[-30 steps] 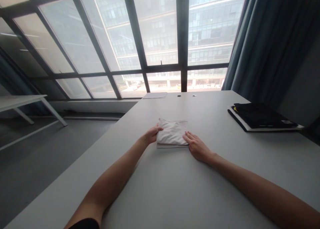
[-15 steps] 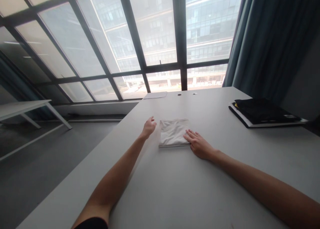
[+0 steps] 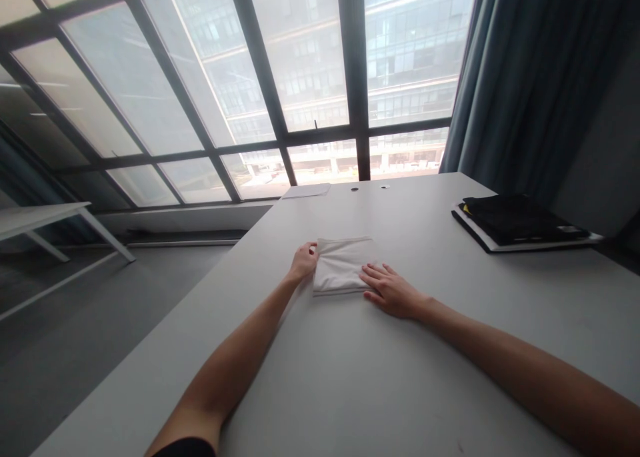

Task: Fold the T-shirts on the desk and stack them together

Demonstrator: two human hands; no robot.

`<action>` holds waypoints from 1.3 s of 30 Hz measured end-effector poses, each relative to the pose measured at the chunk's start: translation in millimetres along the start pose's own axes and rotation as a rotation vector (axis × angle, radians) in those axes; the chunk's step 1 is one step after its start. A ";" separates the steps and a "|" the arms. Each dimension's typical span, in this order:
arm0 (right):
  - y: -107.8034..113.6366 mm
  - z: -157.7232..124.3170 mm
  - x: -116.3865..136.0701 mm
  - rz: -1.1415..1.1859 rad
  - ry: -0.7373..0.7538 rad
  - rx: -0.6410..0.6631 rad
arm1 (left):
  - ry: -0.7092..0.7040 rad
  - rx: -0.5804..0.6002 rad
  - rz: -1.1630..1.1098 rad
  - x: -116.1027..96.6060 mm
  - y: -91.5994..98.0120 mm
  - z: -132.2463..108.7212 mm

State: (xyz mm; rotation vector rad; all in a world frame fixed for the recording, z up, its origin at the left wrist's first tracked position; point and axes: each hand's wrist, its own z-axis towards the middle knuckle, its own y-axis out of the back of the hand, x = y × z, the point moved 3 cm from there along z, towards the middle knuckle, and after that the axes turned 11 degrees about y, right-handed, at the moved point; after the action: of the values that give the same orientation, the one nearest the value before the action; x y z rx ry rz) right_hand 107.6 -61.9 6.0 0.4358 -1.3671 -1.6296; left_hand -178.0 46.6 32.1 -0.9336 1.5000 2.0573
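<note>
A folded white cloth lies flat on the white table, with soft wrinkles across its top and layered folds at its near edge. At its left edge, my left hand has thumb and fingers curled together, pinching the cloth near the far left corner. My right hand rests palm down at the near right part, fingers spread over the cloth and thumb toward its near edge. The cloth's near right corner is partly hidden under that hand.
The white table reaches toward tall windows. A black folded item lies on a white and black stack at the right. A pale flat sheet sits at the far left corner. Another table stands left, beyond the floor.
My left hand has come in from just beside the cloth to its left edge and closed on it. My right hand stays on the cloth, its fingers spread a little wider. The view shifts slightly.
</note>
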 end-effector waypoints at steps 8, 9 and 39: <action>14.5 82.1 -39.3 -0.070 -0.354 -0.100 | -0.247 0.217 0.022 -50.2 -43.4 -26.8; 12.2 95.5 -43.5 -0.079 -0.385 -0.089 | -0.250 0.231 0.101 -49.0 -50.0 -29.1; -1.2 29.0 -50.9 -0.033 -0.407 0.071 | -0.211 0.236 0.759 -27.6 -57.4 -32.5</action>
State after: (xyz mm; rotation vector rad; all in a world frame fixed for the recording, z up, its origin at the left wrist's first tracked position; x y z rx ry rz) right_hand 110.8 -3.7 -0.4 0.1701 -1.7287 -1.7648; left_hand -111.4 35.9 8.3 -0.0274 2.1224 2.2723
